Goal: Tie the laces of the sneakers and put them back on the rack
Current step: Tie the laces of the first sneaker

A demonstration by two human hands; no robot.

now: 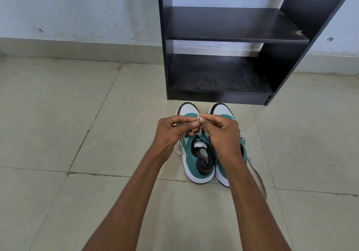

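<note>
Both hands, the left hand [171, 132] and right hand [223, 134], pinch the lace [200, 119] closed above the left sneaker [196, 153], apparently mid-knot; next, tightening, then the right sneaker [223, 112] beside it, the rack [223, 95] beyond.

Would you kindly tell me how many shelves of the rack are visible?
2: an upper shelf and a lower shelf; any higher ones lie beyond the frame.

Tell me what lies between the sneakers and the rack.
Nothing: in the head view only a narrow strip of bare floor tile separates the sneakers from the rack.
</note>
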